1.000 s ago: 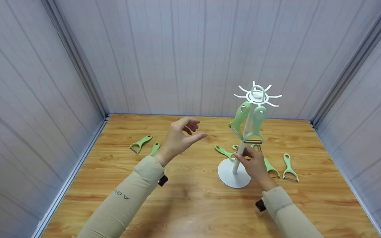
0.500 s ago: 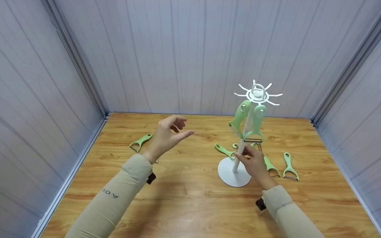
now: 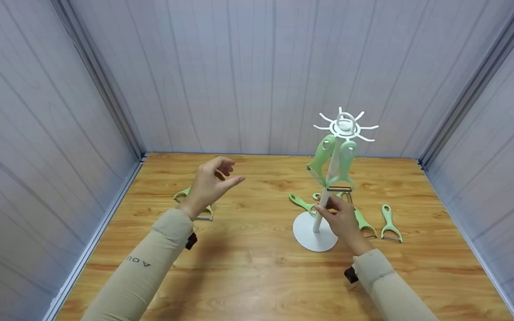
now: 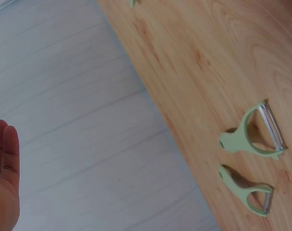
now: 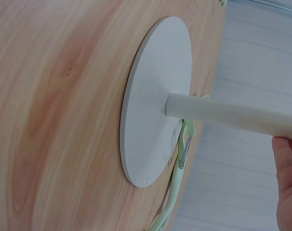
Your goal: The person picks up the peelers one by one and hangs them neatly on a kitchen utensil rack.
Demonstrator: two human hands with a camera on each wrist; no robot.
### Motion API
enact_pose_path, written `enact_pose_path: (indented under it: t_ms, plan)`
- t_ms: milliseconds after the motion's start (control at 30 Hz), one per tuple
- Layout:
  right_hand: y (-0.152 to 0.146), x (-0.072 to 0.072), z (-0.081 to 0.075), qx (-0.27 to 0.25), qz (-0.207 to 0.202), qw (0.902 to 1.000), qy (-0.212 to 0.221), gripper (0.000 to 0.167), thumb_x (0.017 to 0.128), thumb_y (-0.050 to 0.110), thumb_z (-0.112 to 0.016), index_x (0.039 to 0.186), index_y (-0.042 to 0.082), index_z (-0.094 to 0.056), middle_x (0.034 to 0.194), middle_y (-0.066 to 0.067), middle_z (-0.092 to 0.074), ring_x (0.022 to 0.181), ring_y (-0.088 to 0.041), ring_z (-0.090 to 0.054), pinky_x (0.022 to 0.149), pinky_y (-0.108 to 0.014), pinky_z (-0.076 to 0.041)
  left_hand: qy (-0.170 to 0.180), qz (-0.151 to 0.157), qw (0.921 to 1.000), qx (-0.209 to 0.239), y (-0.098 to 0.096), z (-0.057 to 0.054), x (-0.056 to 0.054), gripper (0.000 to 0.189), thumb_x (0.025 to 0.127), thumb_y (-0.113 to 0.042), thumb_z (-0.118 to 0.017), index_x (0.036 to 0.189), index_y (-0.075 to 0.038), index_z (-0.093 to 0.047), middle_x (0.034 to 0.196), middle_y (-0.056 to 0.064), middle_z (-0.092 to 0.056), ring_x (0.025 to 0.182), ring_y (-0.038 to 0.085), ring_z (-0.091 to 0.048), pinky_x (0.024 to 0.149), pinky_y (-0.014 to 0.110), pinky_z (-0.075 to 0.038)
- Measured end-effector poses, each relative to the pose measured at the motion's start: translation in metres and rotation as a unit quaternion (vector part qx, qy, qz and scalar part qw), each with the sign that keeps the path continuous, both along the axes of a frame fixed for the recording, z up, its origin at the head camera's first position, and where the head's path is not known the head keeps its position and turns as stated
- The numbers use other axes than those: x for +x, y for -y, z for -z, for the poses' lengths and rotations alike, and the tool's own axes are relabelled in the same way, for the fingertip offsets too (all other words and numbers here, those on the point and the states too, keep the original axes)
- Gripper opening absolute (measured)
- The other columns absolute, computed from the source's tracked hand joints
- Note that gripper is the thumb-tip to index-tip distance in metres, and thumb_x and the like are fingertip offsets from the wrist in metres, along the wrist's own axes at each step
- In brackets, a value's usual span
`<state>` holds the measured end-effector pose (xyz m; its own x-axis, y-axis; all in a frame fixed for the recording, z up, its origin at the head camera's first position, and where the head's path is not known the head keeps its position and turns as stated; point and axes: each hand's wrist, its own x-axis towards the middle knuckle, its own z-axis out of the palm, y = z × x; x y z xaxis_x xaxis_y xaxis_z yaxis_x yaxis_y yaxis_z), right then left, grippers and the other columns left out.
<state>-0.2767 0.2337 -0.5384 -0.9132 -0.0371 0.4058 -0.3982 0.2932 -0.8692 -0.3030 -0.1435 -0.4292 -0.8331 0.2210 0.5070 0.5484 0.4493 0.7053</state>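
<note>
My right hand [image 3: 342, 219] holds the post of a white hook stand [image 3: 317, 221] between thumb and fingers, low on the post. Two green peelers hang from the stand's front hooks: a left one [image 3: 321, 156] and a paler one [image 3: 346, 162]. My left hand [image 3: 210, 182], thumb apart from loosely bent fingers, hovers over the left part of the table and holds nothing. Under it lie two green peelers, partly hidden in the head view; the left wrist view shows both whole, a larger-looking peeler [image 4: 239, 140] and a smaller-looking one [image 4: 242, 191].
Several more green peelers lie around the stand's round base [image 3: 306, 238]: one at its left [image 3: 300, 203], another behind my right hand [image 3: 364, 224], and one farther right [image 3: 388, 223]. Grey panel walls enclose the wooden table [image 3: 257, 276] at the back and sides.
My left hand has moved left, away from the stand, and now hovers over the two left peelers. My right hand keeps its hold on the post.
</note>
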Motion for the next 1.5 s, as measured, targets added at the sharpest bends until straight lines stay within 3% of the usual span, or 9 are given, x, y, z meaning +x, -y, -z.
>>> enact_pose_path:
  t_ms: [200, 400, 700, 867, 1100, 1267, 1500]
  plan:
    - [0.001, 0.0, 0.001, -0.006, 0.0, 1.0, -0.004, 0.021, 0.098, 0.001, -0.079, 0.118, 0.0, -0.079, 0.1, -0.018, -0.079, 0.086, -0.001, -0.07, 0.073, -0.016, -0.06, 0.022, -0.024, 0.9994, -0.011, 0.014, 0.009, -0.002, 0.038, 0.095, -0.021, -0.088, 0.124, -0.002, -0.073, 0.103, 0.011, -0.071, 0.097, 0.035, -0.069, 0.083, 0.037, -0.06]
    - [0.0, 0.002, 0.001, -0.005, 0.002, 1.0, 0.002, 0.018, 0.098, 0.002, -0.079, 0.116, 0.0, -0.078, 0.1, -0.017, -0.079, 0.086, -0.002, -0.071, 0.074, -0.017, -0.061, 0.03, -0.046, 0.9982, -0.024, 0.027, 0.02, -0.004, 0.039, 0.094, -0.021, -0.088, 0.125, -0.003, -0.074, 0.104, 0.011, -0.072, 0.095, 0.026, -0.069, 0.082, 0.033, -0.06]
    - [0.001, 0.003, 0.002, 0.009, 0.016, 0.9998, -0.007, 0.021, 0.096, 0.0, -0.08, 0.117, -0.001, -0.077, 0.1, -0.017, -0.079, 0.084, 0.0, -0.069, 0.072, -0.014, -0.059, 0.047, -0.06, 0.9967, -0.029, 0.042, 0.038, -0.007, 0.037, 0.095, -0.021, -0.088, 0.124, -0.002, -0.074, 0.103, 0.013, -0.072, 0.096, 0.032, -0.071, 0.081, 0.031, -0.06]
    - [0.0, 0.002, 0.003, 0.006, 0.016, 0.9999, 0.0, 0.021, 0.096, 0.001, -0.081, 0.117, 0.0, -0.078, 0.1, -0.016, -0.079, 0.085, -0.001, -0.069, 0.073, -0.015, -0.059, 0.044, -0.068, 0.9959, -0.039, 0.048, 0.05, -0.01, 0.036, 0.095, -0.021, -0.087, 0.123, -0.002, -0.075, 0.101, 0.013, -0.073, 0.094, 0.03, -0.071, 0.081, 0.034, -0.062]
    - [-0.001, 0.003, 0.001, -0.002, 0.007, 0.9999, 0.016, 0.019, 0.098, 0.004, -0.08, 0.117, 0.003, -0.079, 0.104, -0.016, -0.079, 0.088, -0.003, -0.071, 0.076, -0.017, -0.06, 0.076, -0.08, 0.993, -0.043, 0.052, 0.063, -0.008, 0.039, 0.096, -0.023, -0.087, 0.127, -0.003, -0.072, 0.106, 0.012, -0.071, 0.096, 0.024, -0.069, 0.086, 0.038, -0.062]
    - [0.0, 0.002, -0.002, -0.004, 0.006, 0.9999, 0.012, 0.02, 0.097, 0.003, -0.08, 0.118, 0.002, -0.079, 0.102, -0.017, -0.079, 0.087, -0.004, -0.071, 0.074, -0.017, -0.06, 0.077, -0.091, 0.9916, -0.051, 0.055, 0.076, -0.012, 0.039, 0.096, -0.023, -0.087, 0.125, -0.003, -0.072, 0.105, 0.014, -0.072, 0.094, 0.025, -0.071, 0.088, 0.041, -0.062]
    - [0.0, 0.001, -0.002, 0.0, -0.003, 1.0, 0.006, 0.02, 0.097, 0.004, -0.081, 0.117, 0.002, -0.079, 0.101, -0.017, -0.079, 0.086, -0.003, -0.07, 0.074, -0.016, -0.06, 0.109, -0.109, 0.9872, -0.041, 0.059, 0.091, -0.013, 0.04, 0.097, -0.024, -0.086, 0.127, -0.002, -0.072, 0.108, 0.013, -0.071, 0.099, 0.027, -0.069, 0.091, 0.046, -0.059]
